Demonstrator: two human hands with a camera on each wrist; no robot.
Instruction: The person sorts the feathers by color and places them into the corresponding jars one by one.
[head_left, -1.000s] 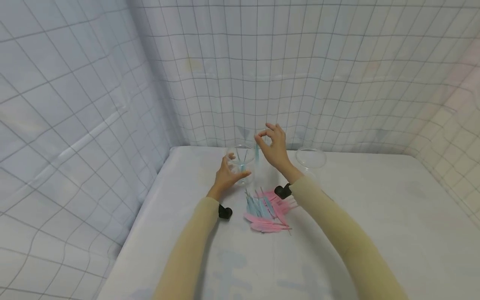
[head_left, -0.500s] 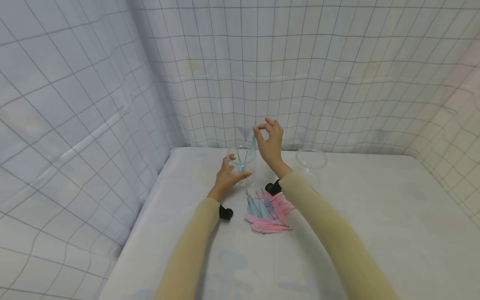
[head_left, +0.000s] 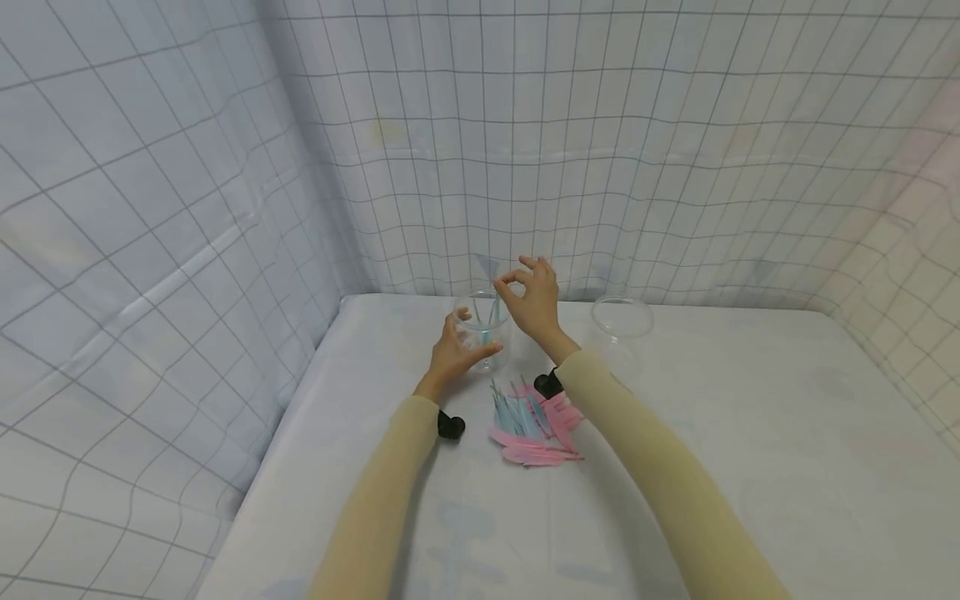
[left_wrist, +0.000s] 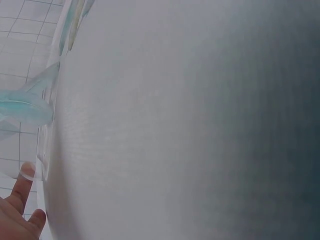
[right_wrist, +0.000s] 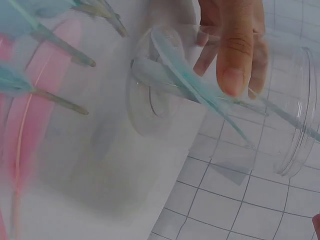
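Left hand (head_left: 453,354) grips a clear jar (head_left: 505,333), thumb across the near side, other fingers round the far side. Jar is upright toward the far edge of the white table (head_left: 750,433); can't tell whether its base touches down. Right hand (head_left: 536,304) is up at the jar's rim, thumb and forefinger pinching a blue feather (head_left: 496,312), other fingers raised. That feather hangs down, lower end reaching in at the jar mouth. Loose blue feathers (right_wrist: 195,85) already lie inside the jar, vanes at the bottom, bare quills slanting up toward the mouth. On the near side of the jar, between the forearms, a flat pile: blue bunch (head_left: 520,417) with quills toward the jar, pink feathers (head_left: 534,454) in front of it and more pink at its right, some overlapping. Second clear container (head_left: 622,335) sits apart, right of the right hand; contents too faint to tell. Each wrist wears a small black camera (head_left: 451,426), and both sleeves (head_left: 382,500) are cream. White gridded curtain (head_left: 525,167) hangs behind. Left wrist view is mostly pale blur, fingertips at lower left.
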